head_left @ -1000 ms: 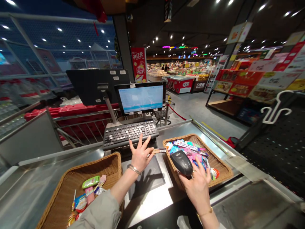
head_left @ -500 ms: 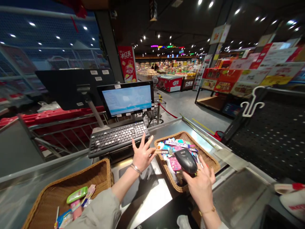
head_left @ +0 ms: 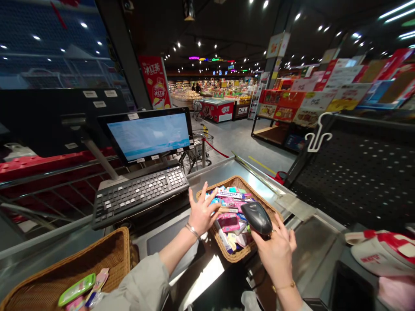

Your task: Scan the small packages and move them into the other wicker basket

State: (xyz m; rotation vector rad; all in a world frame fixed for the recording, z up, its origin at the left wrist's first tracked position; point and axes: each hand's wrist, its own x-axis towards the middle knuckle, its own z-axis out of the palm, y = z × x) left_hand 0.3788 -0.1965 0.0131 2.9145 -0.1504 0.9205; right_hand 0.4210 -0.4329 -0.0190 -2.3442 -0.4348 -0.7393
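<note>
Seen from the head view: pinching the slim packet (head_left: 228,210) between thumb and finger of the left grip (head_left: 201,214), with the other fingers spread apart; clamping the right grip (head_left: 275,246) on the black scanner (head_left: 257,218). Holding the packet in the air, above the wicker basket (head_left: 231,258) of small bright goods on the worktop (head_left: 220,170). Probably pinching by one end for leaving the white label uncovered. Using the basket, probably, for gathering loose pieces within reach; seeing another basket (head_left: 110,252) at lower left, with few goods inside. Pointing the packet's label end to the right, toward the scanner; laying its long axis nearly level across the view. Directing the scanner's head up and leftward, just beside the label, without visible touching.
</note>
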